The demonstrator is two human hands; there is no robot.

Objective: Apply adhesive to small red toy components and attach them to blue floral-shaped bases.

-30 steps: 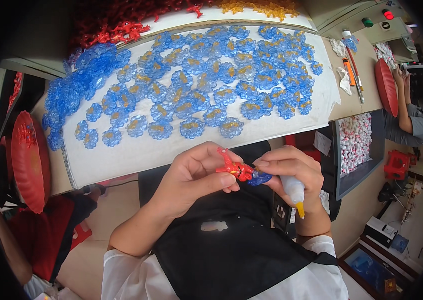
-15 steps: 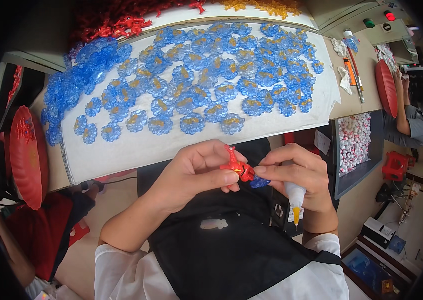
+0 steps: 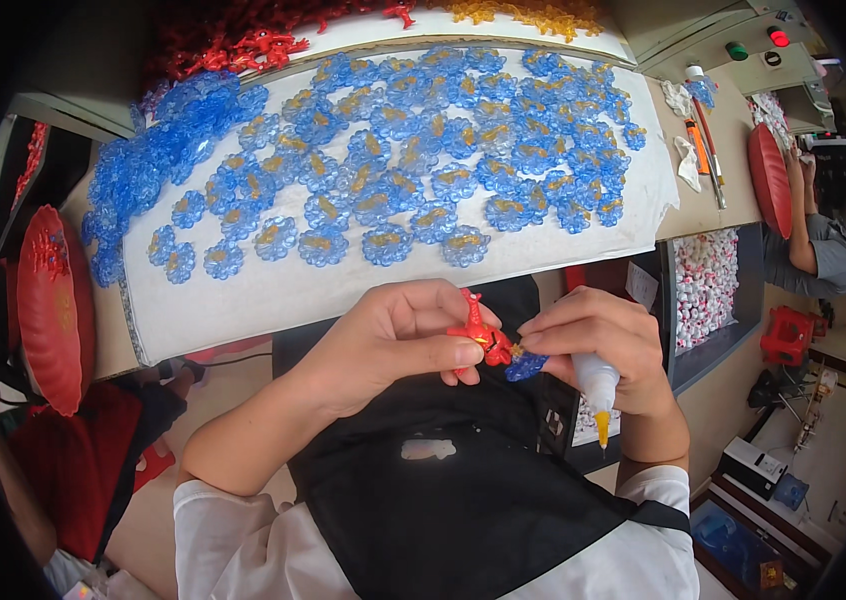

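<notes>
Beige at its sides, the surface (image 3: 740,190) carries a white sheet (image 3: 273,312) crowded with clear blue pieces (image 3: 386,243) but bare along the near edge. Just off that edge, over the black apron (image 3: 463,515), the right hand (image 3: 608,335) cradles a bottle (image 3: 598,382), any lettering too small to read; the left hand (image 3: 383,345) has its fingers closed on a red figure (image 3: 481,335), and the right fingers pinch a dark-blue piece (image 3: 525,367) touching it.
</notes>
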